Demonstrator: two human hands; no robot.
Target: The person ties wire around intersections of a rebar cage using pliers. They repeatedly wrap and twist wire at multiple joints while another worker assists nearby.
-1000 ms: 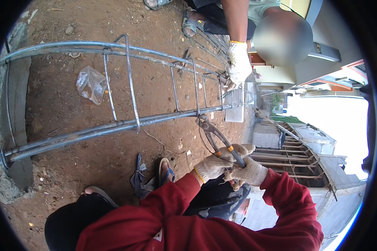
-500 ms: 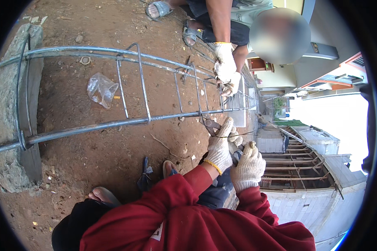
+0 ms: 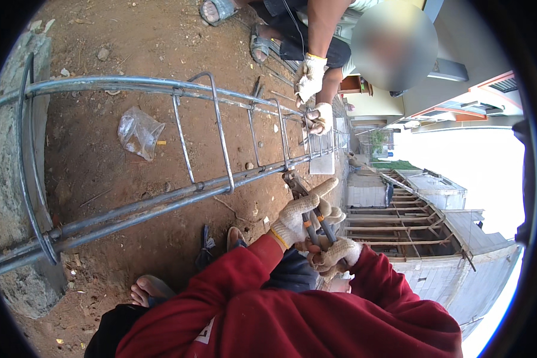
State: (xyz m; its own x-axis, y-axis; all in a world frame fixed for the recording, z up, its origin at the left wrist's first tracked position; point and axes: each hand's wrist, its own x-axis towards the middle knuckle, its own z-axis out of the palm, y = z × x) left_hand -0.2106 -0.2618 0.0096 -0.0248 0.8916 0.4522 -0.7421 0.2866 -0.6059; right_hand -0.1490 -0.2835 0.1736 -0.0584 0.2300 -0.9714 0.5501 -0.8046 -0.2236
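A long cage of grey steel bars with bent hoops [image 3: 221,143] lies across the red dirt. Both my gloved hands hold a pair of pincers [image 3: 309,209] whose jaws meet the near bar where a hoop crosses it. My left hand [image 3: 298,216] grips one handle with a finger stretched out along the tool. Lower down, my right hand [image 3: 334,253] is closed around the other handle. Across the cage, another person's gloved hands [image 3: 314,95] work at the far bar.
A crumpled clear plastic bag [image 3: 138,132] lies on the dirt under the cage. A concrete block [image 3: 12,179] supports the cage's left end. My sandalled feet [image 3: 232,237] rest near the bar. Wooden scaffolding and a wall [image 3: 411,227] stand to the right.
My view has shifted, so the cage sits more to the right. My hands brought the pincers up from below the near bar onto its hoop joint. The other person's hands moved along the far bar.
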